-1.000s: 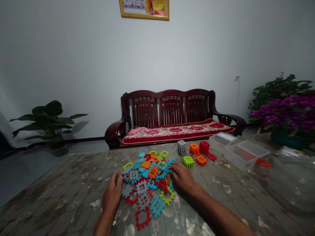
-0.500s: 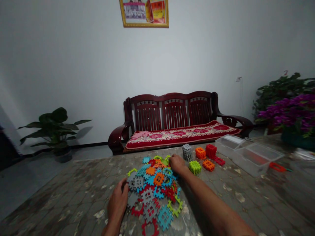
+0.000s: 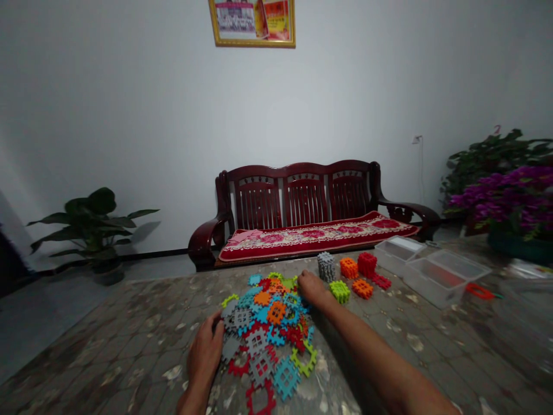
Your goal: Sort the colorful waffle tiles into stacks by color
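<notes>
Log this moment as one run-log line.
plastic snap tiles: loose heap | left hand: at heap's left edge | right hand: on heap's far edge

Dark-red wood sofa (image 3: 302, 196) w/ floral cushion (image 3: 315, 241) against white wall (image 3: 129, 115), framed pic (image 3: 252, 23) above, potted plant (image 3: 93, 227) far L.

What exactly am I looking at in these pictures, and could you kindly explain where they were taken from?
All three pictures come from one camera worn on a person's head, looking forward and down, so the two bare arms are the person's own. The left hand and right hand both touch a heap of colourful interlocking plastic pieces on a mottled table; I cannot tell whether either has gripped a piece. Beyond the heap stand a grey stack and a red stack of similar pieces, with two clear plastic boxes further right.
</notes>
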Demonstrator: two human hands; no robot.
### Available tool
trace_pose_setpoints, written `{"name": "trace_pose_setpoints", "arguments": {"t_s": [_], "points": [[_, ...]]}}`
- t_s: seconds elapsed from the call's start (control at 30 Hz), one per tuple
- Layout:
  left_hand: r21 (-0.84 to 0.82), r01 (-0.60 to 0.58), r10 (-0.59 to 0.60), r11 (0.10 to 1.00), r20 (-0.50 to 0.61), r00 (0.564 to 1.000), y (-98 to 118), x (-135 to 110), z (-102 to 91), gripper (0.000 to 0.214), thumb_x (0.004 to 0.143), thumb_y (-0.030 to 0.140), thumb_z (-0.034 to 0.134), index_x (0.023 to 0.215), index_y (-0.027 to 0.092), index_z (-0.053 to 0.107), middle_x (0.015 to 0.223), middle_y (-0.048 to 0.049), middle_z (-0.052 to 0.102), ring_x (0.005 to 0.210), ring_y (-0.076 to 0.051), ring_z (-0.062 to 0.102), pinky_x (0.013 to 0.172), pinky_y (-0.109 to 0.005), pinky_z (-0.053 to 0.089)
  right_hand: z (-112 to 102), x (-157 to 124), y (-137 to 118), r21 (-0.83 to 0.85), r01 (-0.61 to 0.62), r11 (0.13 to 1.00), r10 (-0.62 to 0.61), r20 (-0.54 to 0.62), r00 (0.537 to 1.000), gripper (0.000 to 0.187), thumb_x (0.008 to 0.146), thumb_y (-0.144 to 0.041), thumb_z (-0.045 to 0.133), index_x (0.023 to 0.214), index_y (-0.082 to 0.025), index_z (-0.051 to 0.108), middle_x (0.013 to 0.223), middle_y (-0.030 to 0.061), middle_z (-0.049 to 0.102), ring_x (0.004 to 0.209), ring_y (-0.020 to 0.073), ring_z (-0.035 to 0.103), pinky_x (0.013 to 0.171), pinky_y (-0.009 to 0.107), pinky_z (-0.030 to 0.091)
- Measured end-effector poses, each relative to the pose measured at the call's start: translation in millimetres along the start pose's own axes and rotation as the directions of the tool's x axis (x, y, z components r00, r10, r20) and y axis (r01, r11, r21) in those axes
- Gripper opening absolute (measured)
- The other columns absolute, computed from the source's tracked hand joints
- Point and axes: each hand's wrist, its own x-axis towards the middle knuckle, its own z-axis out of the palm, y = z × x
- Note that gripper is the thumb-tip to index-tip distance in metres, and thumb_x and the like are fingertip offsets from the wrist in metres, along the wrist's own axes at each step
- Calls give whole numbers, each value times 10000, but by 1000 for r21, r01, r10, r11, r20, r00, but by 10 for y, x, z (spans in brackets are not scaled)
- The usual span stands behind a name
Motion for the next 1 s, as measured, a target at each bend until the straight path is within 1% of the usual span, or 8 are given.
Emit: {"name": "trace_pose_setpoints", "arguments": {"t_s": [0.27, 0.37, 0.5, 0.57, 0.67, 0.83, 0.9, 1.0], "points": [[-1, -2, 2, 1000, 4, 1000, -12, 20, 12, 399, 1021, 334, 452, 1293, 231, 725, 1345, -98, 775, 1226, -276, 718, 1035, -388, 535, -65, -48, -25, -19, 37, 999, -37, -16, 999, 309, 947, -47, 571, 1161, -117, 782, 1235, 220, 745, 1143, 282, 726, 970, 342, 561], [-2, -3, 3, 1000, -6, 1000, 2, 16, 9, 402, 1017, 329, 459, 1293, 219, 730, 1346, -105, 773, 1227, -282, 717, 1044, -395, 535, -88, -83, 2, -32, 34, 999, -35, -21, 999, 338, 947, -34, 535, 1183, -113, 763, 1236, 217, 740, 1134, 275, 719, 982, 352, 554], [6, -4, 4, 1000, -3, 1000, 23, 16, -2, 394, 1011, 314, 466, 1281, 216, 736, 1335, -100, 776, 1211, -269, 724, 1026, -366, 542, -158, -152, 56, -41, 54, 998, -56, -30, 998, 365, 955, -13, 476, 1221, -85, 715, 1260, 227, 706, 1168, 280, 685, 1001, 356, 520], [13, -10, 10, 1000, 4, 1000, 13, 24, 0, 397, 1014, 320, 462, 1283, 217, 735, 1339, -98, 775, 1213, -264, 722, 1020, -358, 541, -194, -203, 76, -38, 70, 997, -72, -36, 997, 377, 950, 0, 461, 1233, -94, 691, 1262, 214, 690, 1154, 269, 673, 978, 340, 508], [24, -9, 9, 1000, -3, 1000, -23, 46, 10, 392, 1018, 341, 463, 1280, 242, 736, 1336, -80, 777, 1213, -253, 721, 1008, -345, 543, -201, -312, 104, -19, 125, 992, -126, -45, 991, 334, 974, -28, 468, 1210, -145, 673, 1246, 155, 683, 1097, 233, 659, 936, 305, 492], [28, -9, 8, 1000, 38, 999, -32, 57, 11, 407, 1023, 344, 455, 1301, 225, 726, 1361, -100, 764, 1227, -270, 713, 1028, -376, 536, -55, -500, 188, 152, 322, 935, -306, -120, 945, 234, 971, -89, 523, 1137, -189, 654, 1189, 92, 682, 1009, 203, 637, 895, 287, 474], [31, -6, 5, 999, 16, 1000, -11, 45, 6, 415, 1028, 344, 441, 1305, 223, 725, 1371, -106, 759, 1230, -279, 710, 1033, -390, 534, 21, -531, 212, 252, 317, 914, -291, -139, 947, 223, 953, -98, 529, 1110, -189, 659, 1153, 84, 692, 1012, 201, 645, 896, 284, 480], [40, -10, 9, 999, 23, 1000, 17, 26, 1, 411, 1027, 340, 440, 1299, 223, 726, 1366, -103, 760, 1222, -277, 712, 1025, -386, 536, 94, -523, 217, 393, 261, 882, -216, -155, 964, 237, 925, -113, 533, 1091, -194, 680, 1131, 77, 720, 1052, 209, 666, 944, 302, 495]]}}
